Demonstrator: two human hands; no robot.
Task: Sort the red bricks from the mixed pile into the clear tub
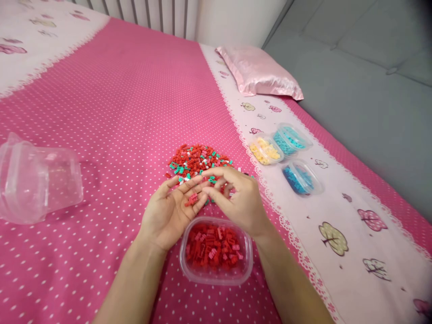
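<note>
My left hand [170, 211] lies palm up above a pink polka-dot bedspread, fingers stretched out, with a few small red bricks [191, 199] resting on the fingers. My right hand [238, 200] is beside it, fingers curled and pinched at the left fingertips; what it pinches is hidden. Below both hands stands a clear tub [249, 256] filled with red and pink bricks. Just beyond the hands lies a loose pile of bricks [197, 161], mostly red with some teal and white.
A large clear container [33, 180] lies on its side at the left. Three small tubs stand at the right: yellow bricks [265, 150], light teal bricks [290, 139], blue bricks [301, 177]. A pink pillow [258, 72] lies further back. A grey sofa [364, 90] borders the right.
</note>
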